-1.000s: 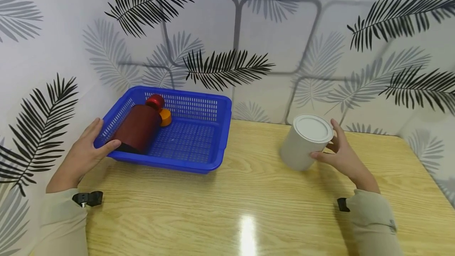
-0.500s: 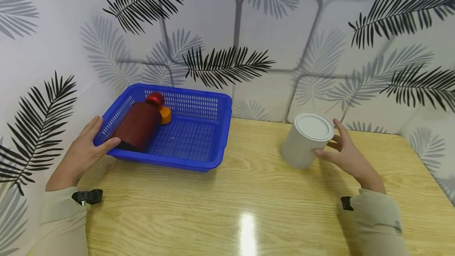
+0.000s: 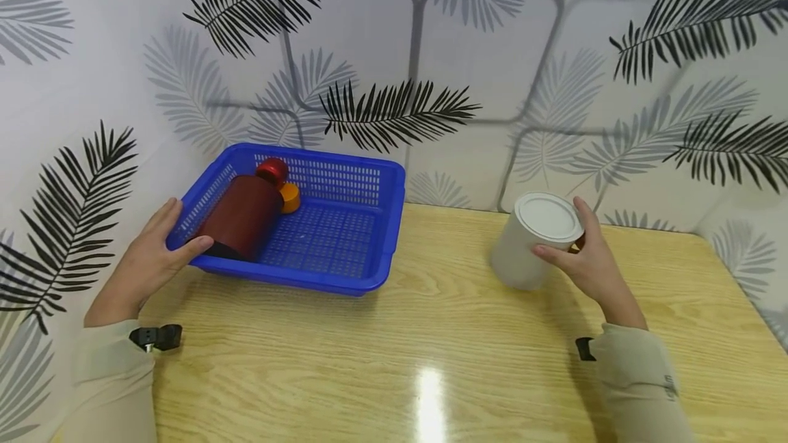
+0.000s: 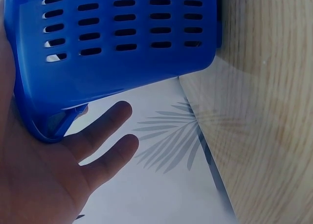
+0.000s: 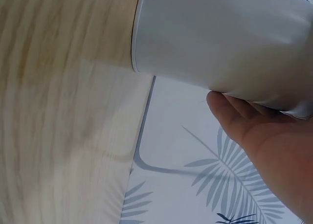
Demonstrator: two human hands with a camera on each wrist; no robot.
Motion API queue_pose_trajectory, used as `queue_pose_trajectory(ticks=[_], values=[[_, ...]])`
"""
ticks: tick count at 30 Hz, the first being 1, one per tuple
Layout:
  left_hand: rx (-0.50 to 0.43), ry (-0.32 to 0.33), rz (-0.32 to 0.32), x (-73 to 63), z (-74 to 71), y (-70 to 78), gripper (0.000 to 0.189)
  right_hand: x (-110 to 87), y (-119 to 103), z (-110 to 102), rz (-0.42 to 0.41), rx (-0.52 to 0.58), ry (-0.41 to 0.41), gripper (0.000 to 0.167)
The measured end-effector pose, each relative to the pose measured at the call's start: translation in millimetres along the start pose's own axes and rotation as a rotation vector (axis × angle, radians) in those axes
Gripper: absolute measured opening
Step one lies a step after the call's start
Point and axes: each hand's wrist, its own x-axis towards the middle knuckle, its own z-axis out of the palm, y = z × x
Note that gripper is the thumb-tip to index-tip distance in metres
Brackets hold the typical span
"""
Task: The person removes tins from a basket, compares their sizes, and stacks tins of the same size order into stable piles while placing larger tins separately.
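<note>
In the head view, my left hand (image 3: 144, 258) holds the front left corner of a blue plastic basket (image 3: 308, 284), thumb over the rim and fingers along the outside. From the left wrist, the basket's slotted wall (image 4: 107, 62) shows, with two fingers extended below its rim. Inside the basket lie a dark red cylinder (image 3: 243, 217), a shiny red round piece (image 3: 273, 171) and a small orange cylinder (image 3: 290, 197). On the right, my right hand (image 3: 587, 269) grips a pale lidded can (image 3: 523, 258) near its top. Fingers lie against the can's side (image 5: 220, 38) in the right wrist view.
Both items stand on a light wood-grain table (image 3: 431, 333). Behind it hangs a pale backdrop (image 3: 474, 67) printed with leaves, meeting the table's back edge. Bare tabletop separates the basket from the can.
My right hand has drawn in closer round the can, its thumb now further across the front. The left hand and the basket keep their place.
</note>
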Motion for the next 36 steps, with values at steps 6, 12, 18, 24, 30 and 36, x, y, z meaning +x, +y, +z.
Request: queue_pose_trajectory(ticks=[6, 12, 18, 24, 30, 36], values=[[0.019, -0.001, -0.015, -2.4, -3.1, -5.0, 0.097, 2.9, 5.9, 5.9, -0.011, 0.028, 0.013, 0.107], [0.027, 0.016, -0.022, -9.1, -5.9, -9.0, 0.097, 9.1, 13.0, 6.5, -0.026, 0.038, -0.004, 0.105], [0.028, 0.03, -0.03, -16.2, -6.2, -10.4, 0.098, 10.6, 23.0, -0.3, -0.017, 0.046, 0.008, 0.102], [0.023, 0.043, -0.025, -19.1, -6.6, -11.7, 0.098, 15.5, 29.1, -10.3, -0.061, 0.035, -0.01, 0.098], [0.016, 0.023, -0.041, -12.4, -2.5, -8.9, 0.101, 17.7, 32.9, -25.7, -0.085, -0.001, -0.048, 0.097], [0.02, 0.024, -0.033, -4.4, 0.2, -5.3, 0.103, 15.6, 21.2, -33.3, -0.019, -0.104, 0.004, 0.102]])
